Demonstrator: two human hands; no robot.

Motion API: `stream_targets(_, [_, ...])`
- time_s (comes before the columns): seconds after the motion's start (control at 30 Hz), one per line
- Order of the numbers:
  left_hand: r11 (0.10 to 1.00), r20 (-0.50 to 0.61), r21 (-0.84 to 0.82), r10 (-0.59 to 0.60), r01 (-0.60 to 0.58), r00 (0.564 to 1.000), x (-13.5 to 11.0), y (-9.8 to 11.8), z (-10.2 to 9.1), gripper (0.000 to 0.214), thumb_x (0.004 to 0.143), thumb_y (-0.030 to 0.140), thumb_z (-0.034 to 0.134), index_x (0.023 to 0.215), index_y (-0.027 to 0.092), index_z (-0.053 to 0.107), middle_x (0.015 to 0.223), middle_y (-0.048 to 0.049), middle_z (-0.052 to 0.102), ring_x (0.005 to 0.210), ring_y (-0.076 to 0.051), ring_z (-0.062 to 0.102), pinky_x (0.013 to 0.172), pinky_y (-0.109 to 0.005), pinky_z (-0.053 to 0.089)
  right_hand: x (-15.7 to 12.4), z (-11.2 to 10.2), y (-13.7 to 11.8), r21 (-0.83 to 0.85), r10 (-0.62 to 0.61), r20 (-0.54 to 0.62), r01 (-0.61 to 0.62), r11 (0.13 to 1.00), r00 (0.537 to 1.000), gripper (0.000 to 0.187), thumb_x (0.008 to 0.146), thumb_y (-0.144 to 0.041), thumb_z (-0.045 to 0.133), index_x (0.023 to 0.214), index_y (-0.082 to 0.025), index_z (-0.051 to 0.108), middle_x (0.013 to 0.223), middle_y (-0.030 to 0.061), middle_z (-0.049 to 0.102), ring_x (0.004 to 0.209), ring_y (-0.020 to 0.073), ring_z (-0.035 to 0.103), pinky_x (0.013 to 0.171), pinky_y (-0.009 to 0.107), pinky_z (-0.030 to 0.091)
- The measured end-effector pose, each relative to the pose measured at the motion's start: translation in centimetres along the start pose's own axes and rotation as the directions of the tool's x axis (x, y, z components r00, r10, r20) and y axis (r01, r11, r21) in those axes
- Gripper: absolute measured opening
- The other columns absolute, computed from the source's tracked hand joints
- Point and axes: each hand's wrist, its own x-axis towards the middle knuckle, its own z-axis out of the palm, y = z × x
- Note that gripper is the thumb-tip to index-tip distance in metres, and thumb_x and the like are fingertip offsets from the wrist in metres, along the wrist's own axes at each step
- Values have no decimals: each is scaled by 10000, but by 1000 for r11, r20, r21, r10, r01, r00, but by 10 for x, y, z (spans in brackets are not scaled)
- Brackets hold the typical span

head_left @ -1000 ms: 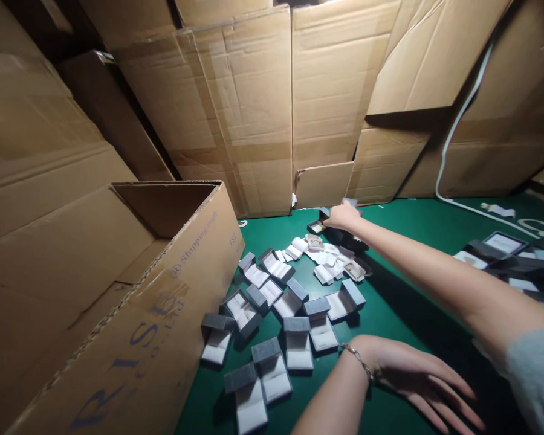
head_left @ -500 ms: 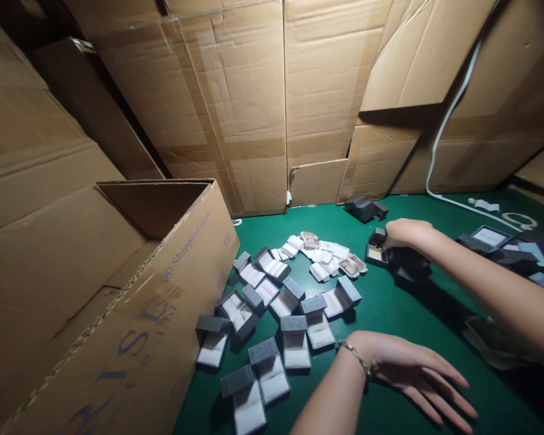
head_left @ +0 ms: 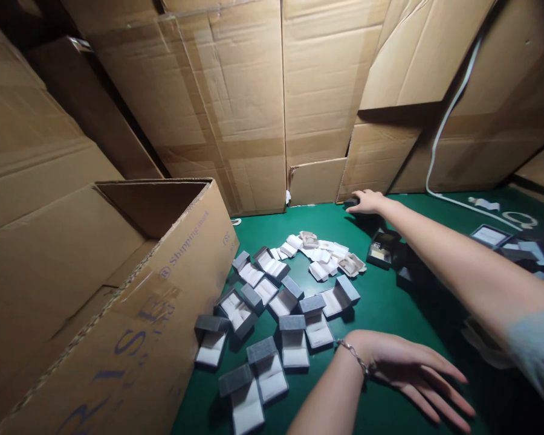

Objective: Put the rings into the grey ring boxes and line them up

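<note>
At the back of the green table, my right hand (head_left: 367,202) has its fingers closed around a dark jewelry box (head_left: 351,201), most of which the hand hides. Below that forearm, an open dark jewelry box (head_left: 381,248) stands on the table. In the foreground my left hand (head_left: 414,377), with a chain bracelet at the wrist, is open and holds nothing, fingers spread to the right. Left of it lie several open grey ring boxes (head_left: 294,341) with white linings. Behind these is a loose heap of white box inserts (head_left: 329,257).
A large open cardboard carton (head_left: 163,290) fills the left side. Cardboard panels (head_left: 236,109) line the back of the green table (head_left: 294,216). A white cable (head_left: 439,139) runs down at the right, near a pile of dark boxes and pale pieces (head_left: 521,251).
My right hand has left the open dark box and moved back and left onto the dark box near the cardboard wall. My left hand has stayed almost still.
</note>
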Motion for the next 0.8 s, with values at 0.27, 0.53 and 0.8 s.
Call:
stream_targets(0.27, [996,-84,-86,27,-34,996,-26,11,21,308,693,395,689,907,198,589,924,-56,627,725,-189,678,671,-339,515,-26,14,41,54,49,114,-55,997,992,664,699,-376,614,1331,-241,462,1229,120,626,1084,329,589,865,464,451])
stream_targets(0.53, [986,-175,-90,120,-137,977,-48,16,38,396,663,412,734,978,231,579,932,-47,653,739,-187,682,682,-326,511,-75,2,50,318,-75,-61,90,944,995,699,699,-398,647,1339,-182,466,1309,122,586,1144,301,576,964,429,447])
stream_targets(0.8, [915,-294,-76,359,-396,886,-57,16,39,547,749,643,570,1052,188,575,1003,-112,653,836,-233,671,726,-363,496,-126,-41,38,498,4,-277,140,856,961,604,701,-343,631,1265,-159,517,1260,130,603,1104,288,584,959,429,450])
